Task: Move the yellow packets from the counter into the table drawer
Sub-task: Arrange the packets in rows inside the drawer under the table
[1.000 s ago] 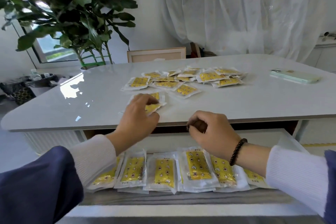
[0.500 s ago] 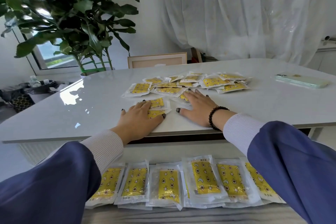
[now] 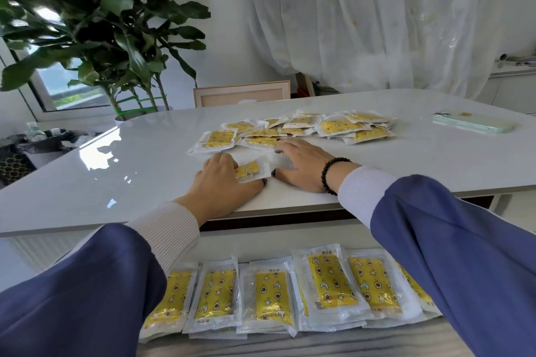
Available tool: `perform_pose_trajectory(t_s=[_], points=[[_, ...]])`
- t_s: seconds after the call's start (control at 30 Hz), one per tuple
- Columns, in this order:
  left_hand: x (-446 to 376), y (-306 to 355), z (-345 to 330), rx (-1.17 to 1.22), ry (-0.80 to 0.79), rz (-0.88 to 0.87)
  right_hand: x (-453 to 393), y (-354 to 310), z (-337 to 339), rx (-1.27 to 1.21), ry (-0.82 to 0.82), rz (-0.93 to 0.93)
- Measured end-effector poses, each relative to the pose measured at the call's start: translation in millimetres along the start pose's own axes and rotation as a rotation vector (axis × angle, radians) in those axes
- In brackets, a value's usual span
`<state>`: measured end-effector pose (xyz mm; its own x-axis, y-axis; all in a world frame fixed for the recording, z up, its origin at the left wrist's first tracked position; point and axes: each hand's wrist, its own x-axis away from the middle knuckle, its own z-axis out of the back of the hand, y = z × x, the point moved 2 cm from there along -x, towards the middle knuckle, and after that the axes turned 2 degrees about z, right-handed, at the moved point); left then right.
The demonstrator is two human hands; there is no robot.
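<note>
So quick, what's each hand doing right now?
Left hand: open, flat on a yellow packet.
Right hand: open, flat on the counter, gripping nothing.

Single head view, close, looking forward-down over counter [image 3: 145, 171] and drawer [image 3: 290, 345].

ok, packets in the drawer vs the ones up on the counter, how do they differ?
The drawer packets lie flat in one neat side-by-side row, long sides toward the camera; the counter packets sit in a loose overlapping pile at mixed angles. The drawer packets lie untouched; the left hand and right hand press on counter packets at the near edge of the pile. Both sets are the same clear-edged yellow patterned packets.
</note>
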<state>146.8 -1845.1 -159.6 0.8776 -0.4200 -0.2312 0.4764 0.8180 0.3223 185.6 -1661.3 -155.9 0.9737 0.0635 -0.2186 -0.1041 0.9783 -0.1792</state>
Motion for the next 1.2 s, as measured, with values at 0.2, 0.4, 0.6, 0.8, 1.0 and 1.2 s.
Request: perform_pose_trajectory(t_s=[0.2, 0.4, 0.6, 0.8, 1.0, 1.2], points=[[2.5, -2.1, 0.8, 0.12, -0.058, 0.027, -16.2, -1.4, -4.5, -0.035, -0.069, -0.144], [3.9, -6.3, 6.8, 0.175, 0.087, 0.015, 3.9, 0.0, -0.1, -0.097, 0.114, -0.215], [1.1, -9.1, 2.3, 0.327, 0.082, -0.007, 37.9, 10.8, 13.7, 0.245, 0.356, -0.183], [-1.1, -9.2, 0.7, 0.273, 0.025, 0.008, 32.3, 19.1, 6.5, 0.035, -0.022, -0.229], [5.0, -1.3, 7.8, 0.301, 0.124, 0.012, 34.1, 13.9, 9.7, -0.144, 0.044, -0.112], [10.1, 0.4, 10.9, 0.327, 0.186, -0.023, 44.9, 1.3, 14.6, -0.052, 0.057, 0.042]])
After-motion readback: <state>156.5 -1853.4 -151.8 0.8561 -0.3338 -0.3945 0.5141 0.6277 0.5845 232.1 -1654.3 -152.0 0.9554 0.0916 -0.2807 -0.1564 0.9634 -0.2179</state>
